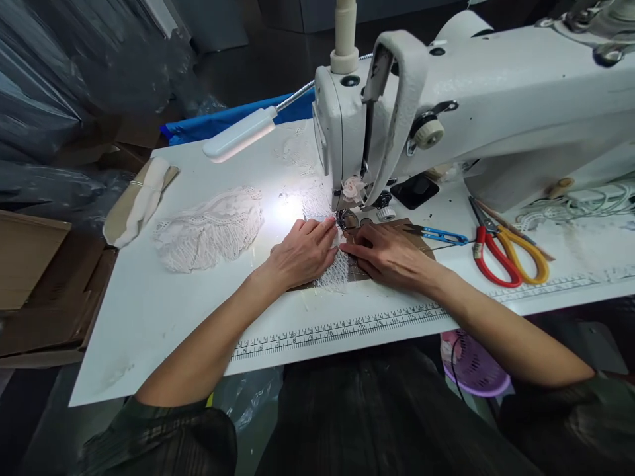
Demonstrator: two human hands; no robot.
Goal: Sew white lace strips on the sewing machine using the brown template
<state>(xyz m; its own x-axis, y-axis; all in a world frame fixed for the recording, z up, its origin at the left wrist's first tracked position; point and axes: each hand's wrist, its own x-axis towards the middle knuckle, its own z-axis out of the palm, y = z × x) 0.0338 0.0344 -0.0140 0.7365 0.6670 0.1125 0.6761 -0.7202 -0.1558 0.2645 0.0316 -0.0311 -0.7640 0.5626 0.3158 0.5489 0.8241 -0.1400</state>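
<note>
Guide the lace (335, 272) straight: it runs beneath the left hand (308, 251), flattened with fingers extended, and beside the right hand (389, 254), curled, its grip unclear. Fingertips should clear the machine foot (348, 220) just ahead.

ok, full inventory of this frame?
sewing machine: 1, white, table right
table: 1, white, under machine
lamp: 1, white, left of machine
flower: 1, pink, on machine
lace strip: 1, white, under left hand
flat piece: at least 1, brown, under hands
lace bundle: 1, cream, table left
tied bundle: 1, pink and brown, left edge
scissors: 1, red and yellow, table right
snips: 1, blue, by right hand
ruler: 1, white, front edge
basket: 1, purple, below table
sheet: 1, blue, behind table
boxes: several, brown, far left
plastic: count unclear, grey, far left
left hand: 1, bare, on lace
right hand: 1, bare, on flat piece
</note>
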